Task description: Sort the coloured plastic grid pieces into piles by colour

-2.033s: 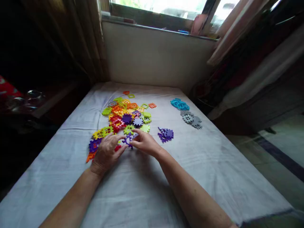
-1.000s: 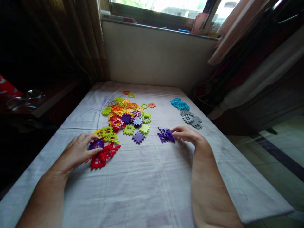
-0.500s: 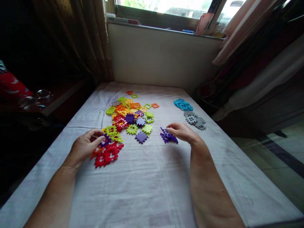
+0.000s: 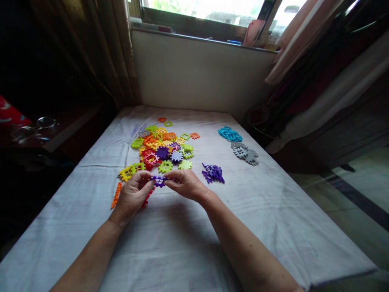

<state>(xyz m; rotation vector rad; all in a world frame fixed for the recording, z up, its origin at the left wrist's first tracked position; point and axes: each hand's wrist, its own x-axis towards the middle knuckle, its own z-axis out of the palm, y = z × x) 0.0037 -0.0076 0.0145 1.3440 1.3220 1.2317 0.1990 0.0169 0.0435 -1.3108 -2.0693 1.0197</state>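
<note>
From where I stand, the broad, cloth-covered surface (image 4: 288,227) fills most of the corner under the window. Its creases look liable to snag a toothed edge if a piece is slid across. The mixed heap (image 4: 162,142) spreads over its left side, overlapping and untidy; a careless knuckle could send the nearer pieces sliding.

The left hand (image 4: 132,196) and the right hand (image 4: 188,182) meet just in front of that heap, fingertips pinching one purple piece from either side. Away to the right lie the blue heap (image 4: 230,134), the grey pieces (image 4: 252,156) close to the edge, where a sweeping sleeve might push them off, and the loose purple heap (image 4: 215,172), which a passing right forearm could scatter.

Red pieces (image 4: 147,198) show partly behind the left hand, and an orange piece (image 4: 116,195) lies just beside it, easily nudged. Smallest is the held purple piece (image 4: 158,181): gripped only at its edges, it could slip if either pinch slackens.
</note>
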